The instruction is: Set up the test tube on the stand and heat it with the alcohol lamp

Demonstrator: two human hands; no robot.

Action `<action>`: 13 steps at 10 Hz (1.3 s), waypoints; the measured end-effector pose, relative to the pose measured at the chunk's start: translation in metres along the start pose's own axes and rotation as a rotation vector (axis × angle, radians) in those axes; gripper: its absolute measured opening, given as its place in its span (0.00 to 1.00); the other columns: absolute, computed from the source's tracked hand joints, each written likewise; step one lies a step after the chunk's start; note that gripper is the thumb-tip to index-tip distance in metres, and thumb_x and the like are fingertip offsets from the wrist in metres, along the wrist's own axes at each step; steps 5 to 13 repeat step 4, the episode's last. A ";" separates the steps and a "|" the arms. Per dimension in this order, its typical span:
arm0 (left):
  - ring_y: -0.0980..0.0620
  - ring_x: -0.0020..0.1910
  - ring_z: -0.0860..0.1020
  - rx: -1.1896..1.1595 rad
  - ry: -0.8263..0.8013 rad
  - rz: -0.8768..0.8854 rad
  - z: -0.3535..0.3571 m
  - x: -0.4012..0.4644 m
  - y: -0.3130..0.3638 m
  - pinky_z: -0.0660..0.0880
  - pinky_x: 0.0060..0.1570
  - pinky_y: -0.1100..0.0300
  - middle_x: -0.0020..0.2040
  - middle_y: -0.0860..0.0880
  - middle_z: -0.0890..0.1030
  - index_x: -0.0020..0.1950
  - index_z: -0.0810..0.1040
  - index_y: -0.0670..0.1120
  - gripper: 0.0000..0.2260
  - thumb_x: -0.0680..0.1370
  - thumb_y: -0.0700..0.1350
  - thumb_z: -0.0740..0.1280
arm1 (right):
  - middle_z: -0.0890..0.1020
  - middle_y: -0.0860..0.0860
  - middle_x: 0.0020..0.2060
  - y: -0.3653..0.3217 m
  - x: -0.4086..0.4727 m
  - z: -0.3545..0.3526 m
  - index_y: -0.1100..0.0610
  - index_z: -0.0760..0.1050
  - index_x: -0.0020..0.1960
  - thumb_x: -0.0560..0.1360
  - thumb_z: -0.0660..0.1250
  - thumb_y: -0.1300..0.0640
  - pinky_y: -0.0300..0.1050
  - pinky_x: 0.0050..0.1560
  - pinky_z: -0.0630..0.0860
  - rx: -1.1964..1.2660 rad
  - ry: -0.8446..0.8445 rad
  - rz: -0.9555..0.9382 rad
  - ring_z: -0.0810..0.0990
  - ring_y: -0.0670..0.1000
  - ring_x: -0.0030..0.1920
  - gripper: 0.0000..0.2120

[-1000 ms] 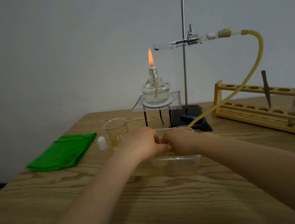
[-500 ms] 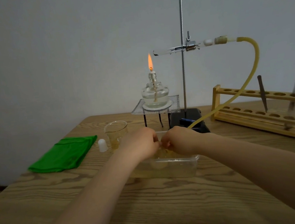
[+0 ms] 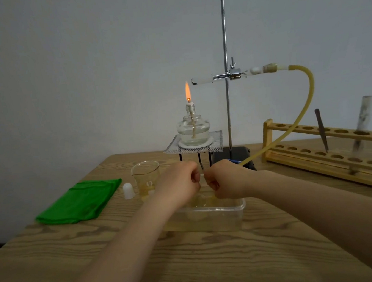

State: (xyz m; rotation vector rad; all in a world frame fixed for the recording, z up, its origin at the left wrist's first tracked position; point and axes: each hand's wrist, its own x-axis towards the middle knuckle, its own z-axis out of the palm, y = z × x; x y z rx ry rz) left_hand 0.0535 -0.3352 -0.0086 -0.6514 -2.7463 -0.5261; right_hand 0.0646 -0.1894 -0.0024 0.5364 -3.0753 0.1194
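Your left hand point(image 3: 180, 184) and right hand point(image 3: 225, 181) are both curled into fists over the tub point(image 3: 236, 213); whether either one grips anything cannot be told, since the fingers hide what lies beneath them. The fists sit close together, just apart, above yellowish liquid in the tub. The hose point(image 3: 306, 108) comes down to your right hand, its end hidden behind that hand. Left of your hands stand a beaker point(image 3: 146, 178), a white cap point(image 3: 128, 191) and a folded green cloth point(image 3: 80, 201). Behind them the lamp point(image 3: 193, 129) burns on mesh over a tripod point(image 3: 216, 138). The tube point(image 3: 204, 80) is clamped roughly level on the stand point(image 3: 224, 36), its closed end just right of the flame tip. A wooden rack point(image 3: 315, 143) stands at far right.
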 end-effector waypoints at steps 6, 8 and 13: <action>0.55 0.39 0.73 -0.090 -0.036 0.017 -0.002 -0.001 0.005 0.67 0.34 0.61 0.39 0.57 0.74 0.44 0.73 0.52 0.04 0.72 0.45 0.67 | 0.80 0.50 0.50 -0.003 -0.007 -0.008 0.55 0.80 0.53 0.72 0.67 0.62 0.40 0.48 0.73 0.009 -0.012 0.004 0.78 0.50 0.49 0.11; 0.55 0.39 0.73 -0.090 -0.036 0.017 -0.002 -0.001 0.005 0.67 0.34 0.61 0.39 0.57 0.74 0.44 0.73 0.52 0.04 0.72 0.45 0.67 | 0.80 0.50 0.50 -0.003 -0.007 -0.008 0.55 0.80 0.53 0.72 0.67 0.62 0.40 0.48 0.73 0.009 -0.012 0.004 0.78 0.50 0.49 0.11; 0.55 0.39 0.73 -0.090 -0.036 0.017 -0.002 -0.001 0.005 0.67 0.34 0.61 0.39 0.57 0.74 0.44 0.73 0.52 0.04 0.72 0.45 0.67 | 0.80 0.50 0.50 -0.003 -0.007 -0.008 0.55 0.80 0.53 0.72 0.67 0.62 0.40 0.48 0.73 0.009 -0.012 0.004 0.78 0.50 0.49 0.11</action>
